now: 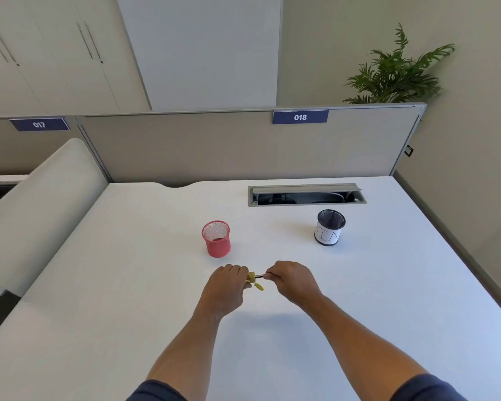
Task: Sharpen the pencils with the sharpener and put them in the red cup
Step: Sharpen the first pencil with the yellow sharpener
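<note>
White flat-topped bench [128,285]: carries all items below.
Grey recessed cable tray with raised lid [307,195]: far side of bench.
Black mesh cup with white paper label [329,227]: far right, upright.
Red mesh cup [216,239]: upright, just beyond the hands.
Left hand [224,287]: fingers curled round small yellow sharpener [251,276], held over the bench.
Right hand [292,280]: fingers pinch thin dark pencil [260,275], its tip at the sharpener.
Yellow shaving [259,286]: beneath sharpener.
</note>
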Demonstrator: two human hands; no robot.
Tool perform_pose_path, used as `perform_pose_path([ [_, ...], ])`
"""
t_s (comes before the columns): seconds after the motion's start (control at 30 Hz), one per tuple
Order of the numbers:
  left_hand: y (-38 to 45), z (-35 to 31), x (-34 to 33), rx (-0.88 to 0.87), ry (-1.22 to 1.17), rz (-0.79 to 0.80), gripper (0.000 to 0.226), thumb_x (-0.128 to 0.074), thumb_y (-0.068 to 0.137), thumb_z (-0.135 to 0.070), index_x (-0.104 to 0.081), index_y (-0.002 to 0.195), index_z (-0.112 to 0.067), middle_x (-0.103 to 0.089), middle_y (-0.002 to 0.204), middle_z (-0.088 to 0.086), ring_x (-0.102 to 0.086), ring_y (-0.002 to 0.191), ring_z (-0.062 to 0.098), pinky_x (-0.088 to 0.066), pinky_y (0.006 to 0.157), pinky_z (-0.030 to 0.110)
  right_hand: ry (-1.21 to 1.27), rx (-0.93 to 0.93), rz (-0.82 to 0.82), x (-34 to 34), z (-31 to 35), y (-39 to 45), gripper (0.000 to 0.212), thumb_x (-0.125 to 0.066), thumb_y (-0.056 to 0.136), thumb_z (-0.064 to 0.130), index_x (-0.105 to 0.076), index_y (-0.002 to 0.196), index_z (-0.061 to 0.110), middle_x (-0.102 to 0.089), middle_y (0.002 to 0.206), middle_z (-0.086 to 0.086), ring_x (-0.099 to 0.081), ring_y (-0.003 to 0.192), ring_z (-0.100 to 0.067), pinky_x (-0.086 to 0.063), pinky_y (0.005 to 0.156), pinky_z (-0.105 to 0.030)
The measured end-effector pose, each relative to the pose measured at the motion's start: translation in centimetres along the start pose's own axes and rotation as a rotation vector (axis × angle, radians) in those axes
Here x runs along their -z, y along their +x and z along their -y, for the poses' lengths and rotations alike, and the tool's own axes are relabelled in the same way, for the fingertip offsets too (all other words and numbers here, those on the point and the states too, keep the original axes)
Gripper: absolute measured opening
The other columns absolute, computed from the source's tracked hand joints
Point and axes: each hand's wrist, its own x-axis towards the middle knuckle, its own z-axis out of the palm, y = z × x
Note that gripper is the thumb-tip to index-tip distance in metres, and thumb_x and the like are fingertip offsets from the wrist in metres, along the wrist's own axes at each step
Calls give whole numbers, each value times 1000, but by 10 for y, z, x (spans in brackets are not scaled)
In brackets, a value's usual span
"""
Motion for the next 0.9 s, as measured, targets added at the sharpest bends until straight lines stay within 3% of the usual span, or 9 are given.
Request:
perform_pose_path([
  [0.17, 7, 3, 8, -41, 8, -11, 38, -85, 60, -17, -53, 78, -19, -51, 71, -4, -47, 61, 20, -33, 51, 30, 308, -223, 260, 6, 5, 4, 33, -53, 96, 45, -75, 82, 27, -55, 63, 8, -47, 58, -11, -40, 62, -31],
  [0.27, 10, 1, 11, -56, 26, -27, 37, -84, 59, -14, -52, 78, -19, -51, 72, -4, -46, 62, 20, -33, 51, 31, 455, -244, 284, 5, 0, 4, 30, -54, 95, 46, -73, 81, 27, -53, 62, 6, -46, 57, -13, -39, 59, -31],
  [0.37, 11, 1, 11, -49, 18, -50, 37, -83, 62, -13, -51, 78, -20, -50, 72, -4, -45, 62, 20, -32, 51, 31, 484, -201, 268, 6, -5, 0, 13, -66, 88, 43, -62, 91, 31, -64, 69, 9, -56, 61, -9, -44, 57, -25],
  [0.43, 10, 1, 11, -45, 11, -49, 36, -83, 66, -18, -50, 78, -20, -51, 70, -4, -46, 61, 20, -33, 51, 31, 343, -120, 186, 3, -8, -2, 9, -66, 89, 36, -60, 93, 31, -65, 79, 13, -58, 68, -9, -48, 62, -28],
  [0.57, 6, 3, 6, -29, 4, -50, 28, -79, 76, -29, -53, 78, -19, -53, 66, -4, -47, 57, 20, -35, 51, 31, -60, 188, -251, -7, -15, 0, 2, -71, 88, 30, -72, 89, 30, -65, 82, 12, -58, 69, -15, -44, 55, -28],
  [0.67, 4, 1, 4, -14, -4, -46, 28, -80, 75, -30, -55, 77, -18, -53, 64, -4, -48, 54, 19, -33, 49, 30, -91, 249, -292, -8, -12, 3, 5, -71, 87, 29, -74, 85, 27, -65, 76, 11, -57, 63, -17, -39, 53, -26],
  [0.73, 4, 0, 5, -7, -6, -31, 29, -82, 72, -28, -55, 77, -18, -52, 63, -5, -48, 54, 19, -31, 48, 29, -72, 173, -232, -5, -9, 2, 11, -67, 90, 34, -74, 85, 28, -65, 74, 10, -59, 64, -18, -37, 53, -25],
  [0.83, 4, 0, 8, -25, -6, -3, 33, -84, 66, -25, -53, 77, -19, -52, 65, -5, -47, 56, 18, -30, 49, 28, 45, -15, 13, 4, -1, 0, 19, -60, 96, 41, -75, 94, 30, -67, 84, 10, -59, 77, -13, -44, 65, -30],
  [0.9, 4, 0, 9, -34, -4, 19, 36, -84, 64, -24, -51, 77, -19, -51, 65, -5, -47, 56, 18, -30, 48, 27, 158, -132, 153, 11, 2, 1, 19, -61, 94, 41, -76, 93, 29, -66, 79, 14, -54, 72, -8, -43, 66, -28],
])
